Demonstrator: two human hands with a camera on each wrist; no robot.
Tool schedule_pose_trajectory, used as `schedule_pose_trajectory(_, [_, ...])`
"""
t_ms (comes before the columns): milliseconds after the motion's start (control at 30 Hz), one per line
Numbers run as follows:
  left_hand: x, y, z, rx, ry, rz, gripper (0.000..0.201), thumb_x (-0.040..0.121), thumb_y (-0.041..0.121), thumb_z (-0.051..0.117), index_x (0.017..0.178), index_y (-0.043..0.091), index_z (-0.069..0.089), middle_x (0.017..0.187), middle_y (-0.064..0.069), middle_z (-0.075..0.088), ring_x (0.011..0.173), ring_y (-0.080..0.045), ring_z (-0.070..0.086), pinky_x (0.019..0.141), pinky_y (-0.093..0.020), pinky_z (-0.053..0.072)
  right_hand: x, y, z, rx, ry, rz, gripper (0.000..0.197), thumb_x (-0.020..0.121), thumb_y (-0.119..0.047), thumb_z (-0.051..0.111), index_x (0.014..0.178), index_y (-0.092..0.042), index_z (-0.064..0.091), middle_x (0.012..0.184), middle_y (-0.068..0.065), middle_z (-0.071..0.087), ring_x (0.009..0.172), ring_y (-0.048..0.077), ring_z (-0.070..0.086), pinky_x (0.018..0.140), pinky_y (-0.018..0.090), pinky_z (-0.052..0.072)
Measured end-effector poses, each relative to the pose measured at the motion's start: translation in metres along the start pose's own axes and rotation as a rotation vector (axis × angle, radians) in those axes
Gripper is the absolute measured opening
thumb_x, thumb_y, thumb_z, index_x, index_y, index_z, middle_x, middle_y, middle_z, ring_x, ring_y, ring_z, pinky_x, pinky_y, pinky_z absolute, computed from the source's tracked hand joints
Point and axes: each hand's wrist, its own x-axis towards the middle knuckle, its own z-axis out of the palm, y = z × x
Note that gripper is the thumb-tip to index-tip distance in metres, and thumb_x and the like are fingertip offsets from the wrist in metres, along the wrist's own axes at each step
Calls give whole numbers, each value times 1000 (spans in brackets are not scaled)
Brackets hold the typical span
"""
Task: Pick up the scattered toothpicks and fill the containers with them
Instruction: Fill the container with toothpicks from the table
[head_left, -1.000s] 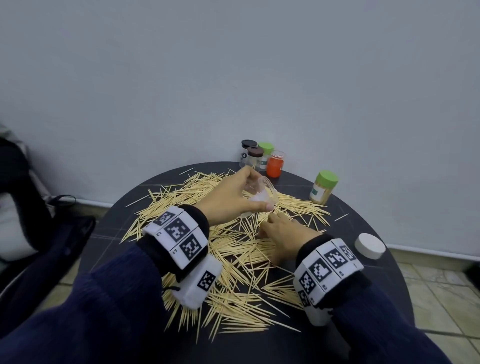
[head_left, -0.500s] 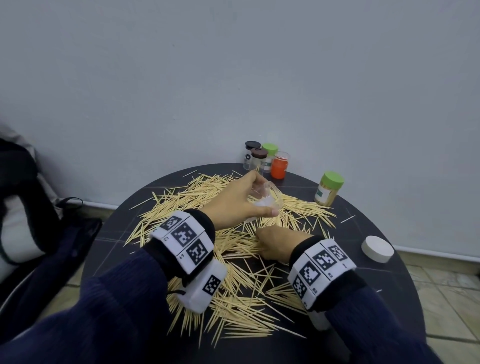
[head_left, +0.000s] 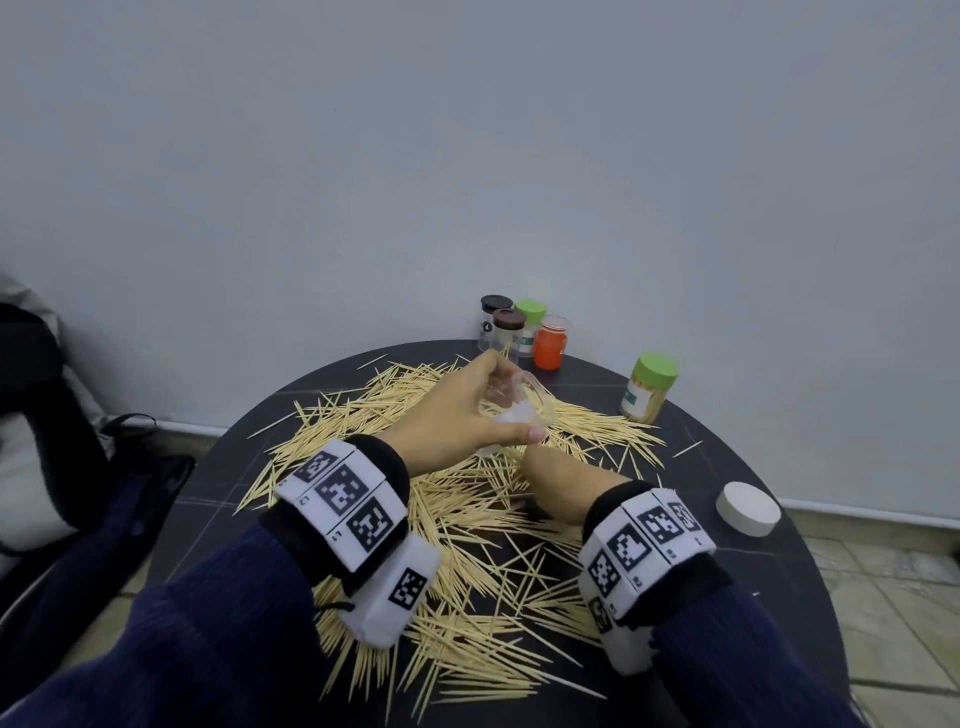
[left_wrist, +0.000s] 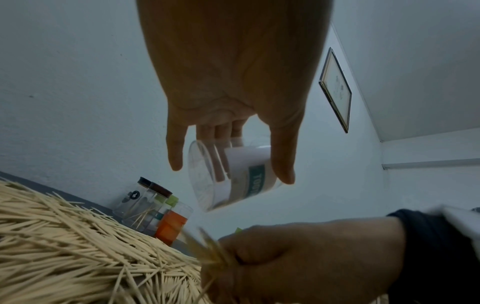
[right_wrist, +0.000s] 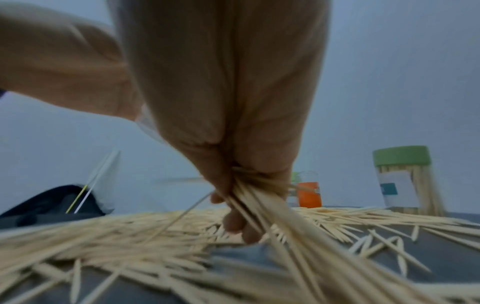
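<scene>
Holding the clear container (left_wrist: 233, 174) tilted above the toothpick pile (head_left: 467, 499) on the counter (head_left: 727, 597), my left hand (head_left: 457, 415) grips its wall while my right hand (right_wrist: 233, 144) clenches a bundle; toothpicks look light, stiff, slippery, best pinched mid-length.

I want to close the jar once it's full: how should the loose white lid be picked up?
Grip the white lid across its round side wall, coming straight down from above; it lies flat and alone near the table's right edge, clear of toothpicks.
</scene>
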Motion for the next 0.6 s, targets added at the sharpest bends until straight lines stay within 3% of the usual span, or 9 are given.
schedule_pose_trajectory(100, [-1, 0, -1, -9, 3, 16, 57, 74, 32, 77, 120, 15, 50, 119, 5, 59, 111, -8, 56, 93, -25, 45, 6, 14, 3, 275, 80, 13, 42, 97, -1, 33, 139, -3, 32, 132, 13, 50, 115, 20, 50, 98, 27, 39])
schedule_pose_trajectory(167, [-1, 0, -3, -19, 8, 14, 56, 74, 32, 77, 120, 15, 50, 119, 6, 59, 110, -7, 56, 93, -25, 46, 7, 19, 4, 438, 102, 26, 31, 99, -5, 28, 128, -3, 40, 99, 7, 56, 84, 13, 49, 75, 22, 40])
schedule_pose_trajectory(233, [-1, -1, -3, -37, 12, 1, 56, 73, 34, 76, 119, 15, 50, 119, 6, 59, 110, -8, 56, 93, -25, 46, 9, 21, 4, 584, 112, 18, 22, 99, -4, 26, 112, -4, 44, 78, 1, 48, 65, 9, 42, 60, 19, 35])
schedule_pose_trajectory(300, [0, -2, -3, -38, 30, -16, 56, 72, 36, 77, 118, 16, 51, 117, 6, 60, 107, -7, 57, 87, -22, 48, 12, 21, 3, 695, 144, 3, 21, 96, -1, 26, 100, -5, 46, 77, 3, 49, 62, 10, 41, 57, 19, 34])
schedule_pose_trajectory(433, [0, -3, -5, 11, 85, -66, 53, 72, 35, 78, 113, 18, 50, 107, 8, 59, 87, 2, 56, 60, -5, 45, 12, 25, -3, 1012, 303, -17, 25, 99, -3, 26, 84, -15, 43, 73, 0, 45, 60, 9, 38, 57, 21, 33])
schedule_pose_trajectory(600, [0, -8, -5, 15, 64, -140, 55, 71, 34, 78, 115, 19, 48, 104, 9, 55, 85, 1, 55, 59, -12, 44, 8, 25, -14, 1416, 571, -119, 24, 102, -8, 24, 91, -18, 43, 71, -2, 41, 59, 6, 35, 58, 17, 34])
